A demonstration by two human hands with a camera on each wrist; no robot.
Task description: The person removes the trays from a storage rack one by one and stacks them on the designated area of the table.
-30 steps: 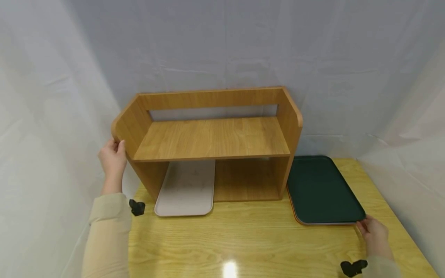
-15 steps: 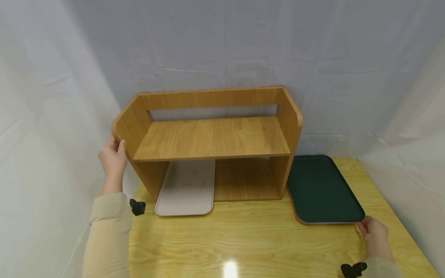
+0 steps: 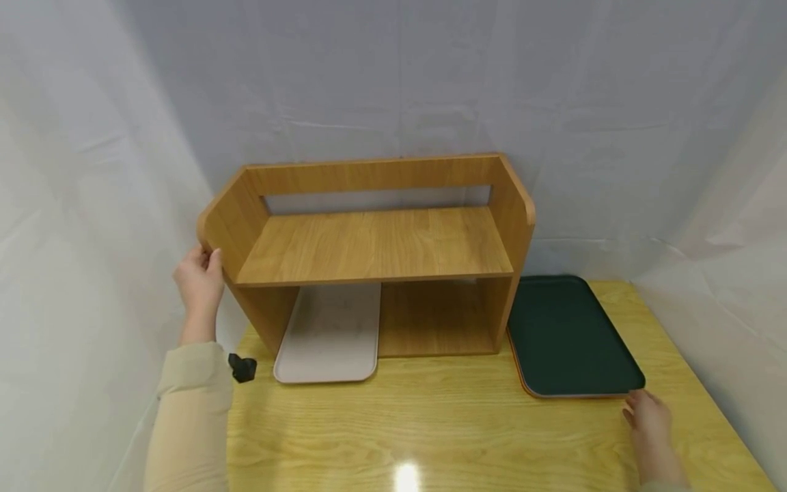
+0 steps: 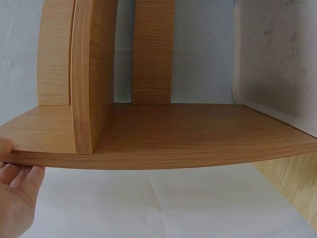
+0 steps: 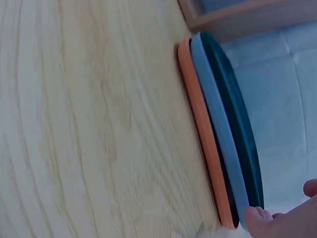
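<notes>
On the yellow wooden table (image 3: 443, 424), a two-level wooden desk shelf (image 3: 375, 246) stands against the white backdrop. The left hand (image 3: 199, 283) rests against the outer face of the shelf's left side panel (image 3: 230, 222), thumb at the front edge and fingers fairly straight behind it; the left wrist view shows the fingers (image 4: 17, 183) lying under that panel's edge, pressing rather than wrapping it.

Just right of the shelf lies a stack of trays: a dark green tray (image 3: 568, 335) on top, with a blue tray (image 5: 218, 134) and an orange tray (image 5: 198, 124) under it, as the right wrist view shows. The right hand (image 3: 645, 420) sits at the stack's near right corner, fingertips (image 5: 257, 218) touching the rims there. Its fingers look loosely bent, not clamped round any one tray.

A beige tray (image 3: 328, 335) lies in the shelf's lower left bay, its front end sticking out onto the table.

The risk, as I judge it, lies at that corner. The three rims sit tight together, so the fingertips could catch two trays instead of one, or slide the whole stack sideways. A one-corner lift could also tip the green tray and let it slip off. The shelf, steadied only by a flat hand, could shift if a tray knocks its right panel.
</notes>
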